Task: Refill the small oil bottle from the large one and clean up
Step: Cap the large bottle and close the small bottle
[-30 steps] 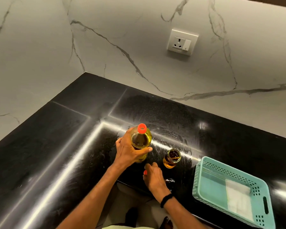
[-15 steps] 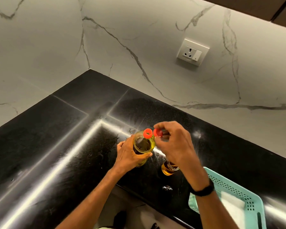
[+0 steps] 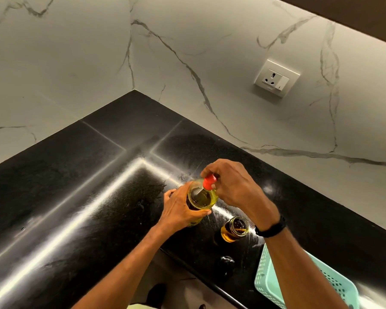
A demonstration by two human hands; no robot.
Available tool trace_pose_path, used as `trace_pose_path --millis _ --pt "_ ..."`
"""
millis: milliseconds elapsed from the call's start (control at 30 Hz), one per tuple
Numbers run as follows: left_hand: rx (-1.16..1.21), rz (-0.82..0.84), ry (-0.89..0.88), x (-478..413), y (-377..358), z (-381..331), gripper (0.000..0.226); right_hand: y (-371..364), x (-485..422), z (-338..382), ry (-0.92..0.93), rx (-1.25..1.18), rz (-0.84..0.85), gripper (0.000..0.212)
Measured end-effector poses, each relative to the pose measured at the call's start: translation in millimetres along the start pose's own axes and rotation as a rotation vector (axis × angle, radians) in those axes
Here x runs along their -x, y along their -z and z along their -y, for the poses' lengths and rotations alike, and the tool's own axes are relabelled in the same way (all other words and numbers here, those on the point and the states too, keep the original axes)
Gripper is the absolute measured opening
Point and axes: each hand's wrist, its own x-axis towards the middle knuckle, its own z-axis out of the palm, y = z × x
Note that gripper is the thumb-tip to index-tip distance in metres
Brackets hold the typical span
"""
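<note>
The large oil bottle, clear with yellow oil, stands upright on the black counter. My left hand wraps around its body. My right hand is over its top, fingers pinched on the red cap at the bottle's neck. The small oil bottle, an open-mouthed glass jar partly filled with amber oil, stands just right of the large one, under my right wrist. A small dark round lid lies near the counter's front edge.
A mint-green perforated basket sits at the right front, partly hidden by my right forearm. A white wall socket is on the marble backsplash. The counter's front edge runs just below the jar.
My right hand rose from the counter with the red cap and brought it onto the large bottle's neck. The left hand kept its hold on the bottle.
</note>
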Motion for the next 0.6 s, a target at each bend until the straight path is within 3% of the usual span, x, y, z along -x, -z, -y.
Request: trace_pose_path --millis 400,600 --pt "-0.007 0.007 0.005 -2.5 -2.4 1.9 0.086 -10.5 1.7 1.8 0.055 0.092 -0.034 0.039" --pt "0.005 0.012 0.032 -1.4 -1.3 1.4 0.088 -11.0 -1.5 4.5 -0.081 0.155 -0.064 0.024"
